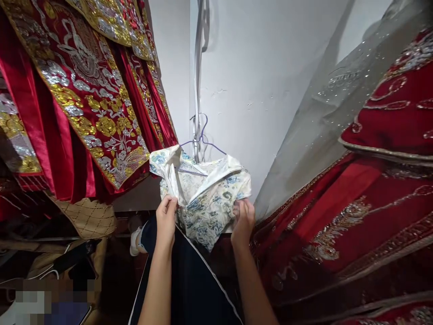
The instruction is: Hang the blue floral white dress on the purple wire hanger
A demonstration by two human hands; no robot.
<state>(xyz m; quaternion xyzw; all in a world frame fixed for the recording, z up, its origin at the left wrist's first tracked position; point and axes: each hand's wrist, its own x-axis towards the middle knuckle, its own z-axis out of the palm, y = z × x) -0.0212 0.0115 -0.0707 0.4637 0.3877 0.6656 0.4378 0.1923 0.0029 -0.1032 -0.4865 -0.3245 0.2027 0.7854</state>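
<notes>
A short-sleeved floral blouse (211,212), cream with blue and yellow print and a white collar, hangs from a thin purple hanger (203,137). The hanger's hook is up against a narrow white strip (196,81) on the wall. My left hand (166,216) pinches the blouse's front edge below the collar on the left. At the right side, under the sleeve, my right hand (242,219) has its fingers closed on the fabric. Its fingertips are partly hidden by the cloth.
Red garments with gold and silver embroidery (98,108) hang at the left. On the right are a sheer sparkling fabric (304,149) and a beaded red dress (358,212). A quilted tan chair (89,219) stands lower left. Behind the blouse rises a white wall (257,67).
</notes>
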